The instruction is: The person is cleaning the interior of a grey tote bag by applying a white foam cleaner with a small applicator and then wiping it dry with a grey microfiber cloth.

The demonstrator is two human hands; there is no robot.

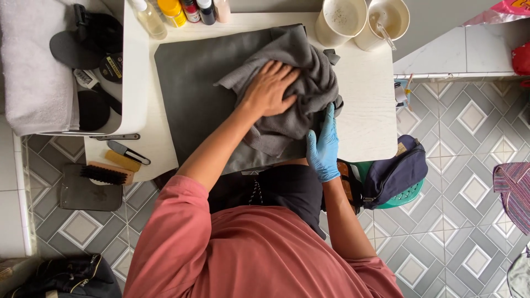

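My bare left hand (269,89) presses flat, fingers spread, on the grey cloth (301,83) mid-worktop (364,99); gloved right hand (323,144) braces, probably gripping something underneath. Firm, even pressure works best.

Mat (193,83): flat on table (364,110), middle.
Towel (292,94): bunched on mat, right half.
Left hand (270,88): pressed on top of towel.
Right hand (323,146): at towel's right edge, near side, touching it.
Bottles (182,11): far edge of table, left of centre, in a row.
Cups (361,19): far right corner of table, side by side, touching.
Brush (105,172): near left corner of table, hanging over a pad (83,196).
Tools (124,146): just behind brush, left of mat.
Folded cloth (33,66): way left, beside table.
Bag (395,171): right of the person, on a stool (408,194), below table edge.
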